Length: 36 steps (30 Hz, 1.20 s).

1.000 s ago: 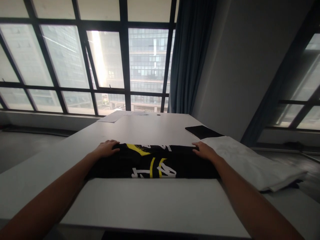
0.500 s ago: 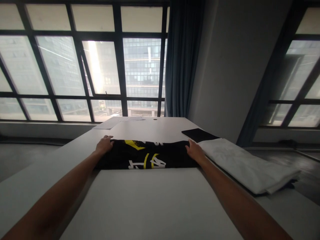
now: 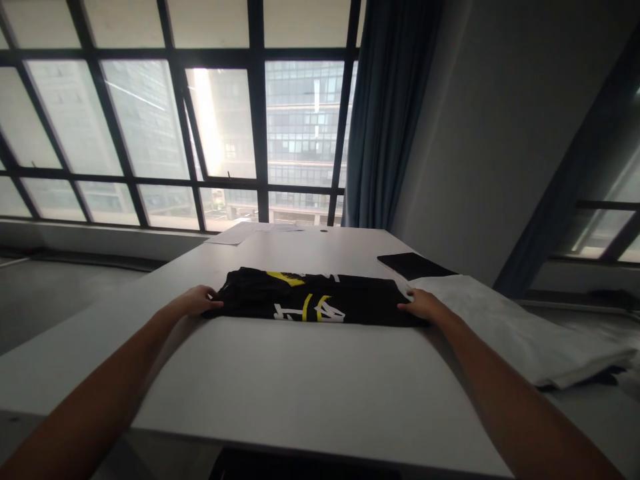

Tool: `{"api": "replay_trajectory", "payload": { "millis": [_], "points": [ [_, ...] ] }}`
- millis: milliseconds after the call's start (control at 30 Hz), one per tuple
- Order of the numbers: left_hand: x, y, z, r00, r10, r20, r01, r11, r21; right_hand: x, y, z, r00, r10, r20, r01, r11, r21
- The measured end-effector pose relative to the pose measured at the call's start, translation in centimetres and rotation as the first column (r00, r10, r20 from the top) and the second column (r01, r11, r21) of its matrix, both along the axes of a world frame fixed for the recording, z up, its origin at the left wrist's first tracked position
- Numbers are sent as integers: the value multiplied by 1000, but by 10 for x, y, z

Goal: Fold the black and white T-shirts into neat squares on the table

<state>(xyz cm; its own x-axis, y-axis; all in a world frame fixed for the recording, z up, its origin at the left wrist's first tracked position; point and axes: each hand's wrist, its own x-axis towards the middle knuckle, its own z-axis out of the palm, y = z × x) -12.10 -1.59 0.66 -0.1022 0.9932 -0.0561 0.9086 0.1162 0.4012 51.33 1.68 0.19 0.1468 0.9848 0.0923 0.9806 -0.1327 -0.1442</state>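
We had a folded black cloth shirt with white and yellow print lying flat on the white table. It looked soft, light and floppy, so we thought it best to hold it at both ends. Our left hand and right hand touched those ends, fingers loosely curled at the edges, not squeezing. Half a second before, our hands sat farther back, at its far corners.
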Motion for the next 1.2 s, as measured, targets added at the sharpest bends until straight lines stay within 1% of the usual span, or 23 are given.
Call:
{"api": "replay_trajectory", "payload": {
  "millis": [67, 133, 233, 300, 333, 433, 567, 633, 700, 800, 867, 900, 933, 967, 1000, 1033, 1067, 1100, 1133, 1200],
  "points": [
    [-1, -4, 1, 997, -16, 75, 15, 1000, 16, 5, 2, 0, 999, 6, -47, -6, 1000, 1],
    [1, -7, 4, 990, -34, 138, 24, 997, 71, 10, 3, 1, 993, 25, -118, -24, 1000, 10],
    [3, -13, 9, 957, -85, 278, 52, 991, 125, 17, 3, 5, 973, 41, -227, -38, 999, 17],
    [3, -17, 13, 923, -91, 373, 58, 993, 99, 20, 3, 7, 963, 38, -269, -37, 999, 7],
    [3, -19, 14, 912, -72, 403, 45, 996, 76, 20, 2, 8, 961, 36, -273, -35, 999, 6],
    [1, -21, 18, 908, 20, 418, -37, 999, 32, 20, 0, 10, 973, 27, -230, -18, 999, 40],
    [0, -18, 20, 907, 118, 404, -146, 989, 39, 17, -5, 17, 985, 27, -169, -12, 996, 92],
    [0, -16, 20, 907, 166, 388, -203, 978, 56, 16, -7, 19, 988, 25, -152, -14, 997, 72],
    [-1, -15, 18, 916, 184, 356, -217, 974, 56, 15, -8, 20, 991, 27, -133, -23, 999, 27],
    [-4, -17, 18, 956, 125, 264, -127, 992, -10, 16, -10, 17, 993, 28, -118, -37, 996, -77],
    [-1, -20, 19, 985, 69, 159, -64, 997, -38, 16, -12, 17, 995, 12, -94, -25, 990, -138],
    [4, -22, 20, 995, 53, 83, -53, 999, -2, 15, -14, 17, 998, -1, -65, -8, 990, -142],
    [11, -24, 21, 999, 45, -2, -44, 996, 82, 13, -15, 19, 1000, -12, -27, 8, 992, -125],
    [21, -25, 22, 996, 39, -80, -22, 979, 203, 9, -17, 21, 1000, -13, 9, 14, 996, -93],
    [33, -26, 21, 989, 24, -145, 26, 943, 331, 4, -19, 23, 999, 4, 33, -2, 999, -54],
    [47, -26, 19, 980, -5, -198, 94, 892, 443, -2, -21, 24, 998, 47, 37, -47, 999, -18],
    [62, -26, 14, 971, -67, -230, 177, 848, 499, -8, -22, 25, 993, 118, 21, -118, 993, 10],
    [75, -25, 9, 955, -152, -255, 265, 824, 501, -16, -23, 24, 978, 208, -8, -208, 978, 32],
    [87, -23, 2, 935, -223, -277, 334, 820, 465, -23, -23, 22, 953, 300, -38, -298, 953, 48],
    [102, -19, -12, 899, -315, -304, 407, 858, 314, -35, -23, 14, 899, 431, -79, -428, 902, 48]
  ]
}}
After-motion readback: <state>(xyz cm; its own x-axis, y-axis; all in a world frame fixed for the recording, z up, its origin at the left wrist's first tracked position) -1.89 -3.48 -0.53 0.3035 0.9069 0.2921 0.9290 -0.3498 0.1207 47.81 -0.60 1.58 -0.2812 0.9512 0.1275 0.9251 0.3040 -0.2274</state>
